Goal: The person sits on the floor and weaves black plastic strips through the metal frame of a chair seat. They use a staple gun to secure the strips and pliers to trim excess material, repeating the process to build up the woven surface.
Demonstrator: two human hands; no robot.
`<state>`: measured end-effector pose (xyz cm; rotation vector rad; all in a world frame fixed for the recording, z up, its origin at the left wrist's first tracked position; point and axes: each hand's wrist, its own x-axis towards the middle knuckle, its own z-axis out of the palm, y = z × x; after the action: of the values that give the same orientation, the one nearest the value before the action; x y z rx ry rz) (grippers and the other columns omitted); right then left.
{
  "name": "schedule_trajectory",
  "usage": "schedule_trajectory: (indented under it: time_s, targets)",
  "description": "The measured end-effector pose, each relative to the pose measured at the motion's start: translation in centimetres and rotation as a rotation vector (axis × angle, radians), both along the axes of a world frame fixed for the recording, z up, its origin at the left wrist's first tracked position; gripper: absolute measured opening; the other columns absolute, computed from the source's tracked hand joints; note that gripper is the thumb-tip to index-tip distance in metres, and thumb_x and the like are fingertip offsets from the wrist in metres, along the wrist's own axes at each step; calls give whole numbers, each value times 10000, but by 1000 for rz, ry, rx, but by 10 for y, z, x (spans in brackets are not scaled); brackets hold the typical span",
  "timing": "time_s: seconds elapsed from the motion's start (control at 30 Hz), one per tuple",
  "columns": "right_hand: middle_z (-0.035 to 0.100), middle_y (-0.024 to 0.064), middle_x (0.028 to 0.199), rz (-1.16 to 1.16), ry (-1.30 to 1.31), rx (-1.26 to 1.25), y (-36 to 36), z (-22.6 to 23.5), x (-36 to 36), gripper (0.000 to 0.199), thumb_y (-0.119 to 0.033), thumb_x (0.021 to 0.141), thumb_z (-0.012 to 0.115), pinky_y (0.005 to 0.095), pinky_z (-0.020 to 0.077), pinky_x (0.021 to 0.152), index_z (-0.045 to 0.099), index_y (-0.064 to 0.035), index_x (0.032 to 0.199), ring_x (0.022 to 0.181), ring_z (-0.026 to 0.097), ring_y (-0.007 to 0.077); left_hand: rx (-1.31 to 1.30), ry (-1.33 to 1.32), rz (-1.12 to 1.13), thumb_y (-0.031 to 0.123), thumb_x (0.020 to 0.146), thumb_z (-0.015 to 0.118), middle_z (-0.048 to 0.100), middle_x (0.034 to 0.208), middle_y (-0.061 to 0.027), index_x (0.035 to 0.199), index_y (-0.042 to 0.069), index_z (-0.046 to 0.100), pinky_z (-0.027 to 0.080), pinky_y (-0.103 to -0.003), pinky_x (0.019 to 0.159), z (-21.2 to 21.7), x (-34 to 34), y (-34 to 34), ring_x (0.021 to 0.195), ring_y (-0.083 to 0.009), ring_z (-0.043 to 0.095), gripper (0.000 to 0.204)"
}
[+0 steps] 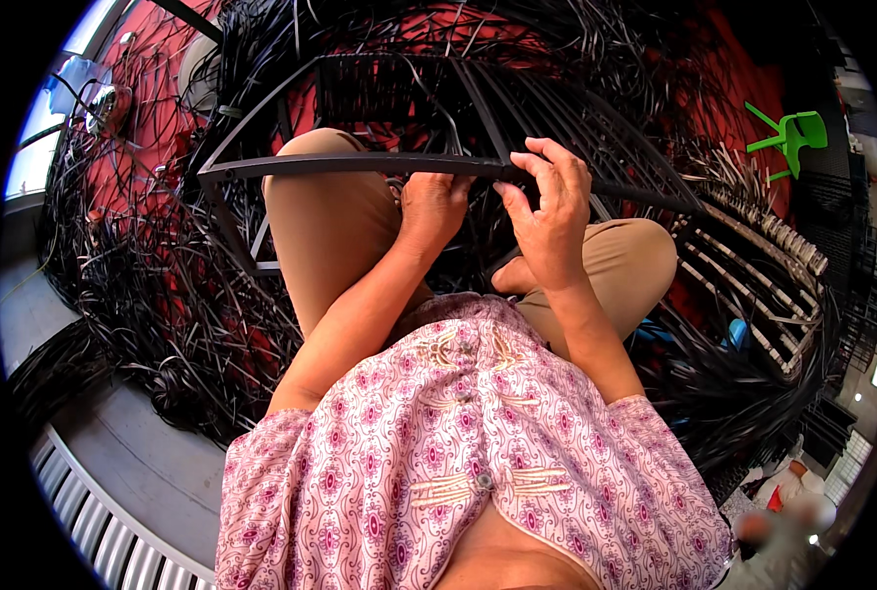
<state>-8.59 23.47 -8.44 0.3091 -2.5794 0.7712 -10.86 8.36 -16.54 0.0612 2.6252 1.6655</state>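
Note:
A black frame [355, 164] of flat bars rests across my bent knees, with many dark strips strung over its far right part. Beneath the front bar is my left hand [432, 208], its fingers closed on the bar close to the middle joint. My right hand [553, 202] is just to the right, higher up. Its thumb lies at the bar's lower edge and its bent fingertips at the upper edge, closed about the bar by the joint. Whether a thin strip is also pinched there I cannot make out.
Tangled black strips [153, 295] cover much of the red floor covering [158, 59] around me. A green plastic chair [790, 141] is at the far right. A slatted rack-like piece [753, 280] lies to my right. Another person [787, 531] is at the lower right.

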Motion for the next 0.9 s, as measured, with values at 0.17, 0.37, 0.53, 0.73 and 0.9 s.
schedule_trajectory:
  time_s: [0.17,0.37,0.53,0.73,0.9]
  targets:
    - [650,58,1174,18,-5,85,-2,6,-2,322,-62,757,795,411,448,967,668,-72,1053,1086,611,257,-18,-17,-4,136,896,669,710,882,-178,1005,101,752,520,-478,722,0,2,-1,833,-387,687,141]
    - [717,85,1042,238,-305,-80,25,33,-32,241,-148,871,664,408,502,877,690,-67,1097,967,652,285,-44,-15,5,168,903,669,708,904,-187,1008,100,748,515,-483,738,-1,1,1,857,-395,683,148]
    - [722,27,1054,649,-392,118,29,35,-85,228,-72,883,570,402,541,869,735,-141,1024,975,650,267,-34,-17,5,175,897,684,703,895,-182,1004,101,745,513,-482,737,1,2,2,858,-392,680,144]
    - [683,76,963,834,-794,527,18,52,-127,315,-55,820,522,437,534,855,745,-122,1032,957,650,304,-85,-61,6,168,893,699,697,860,-164,1022,132,751,512,-456,708,4,2,1,818,-363,684,143]
    - [645,91,897,949,-830,620,10,66,-142,217,-80,722,571,397,531,778,688,-44,902,851,637,280,-29,5,14,96,884,697,680,763,-143,961,89,735,497,-386,649,-1,2,1,718,-296,678,87]
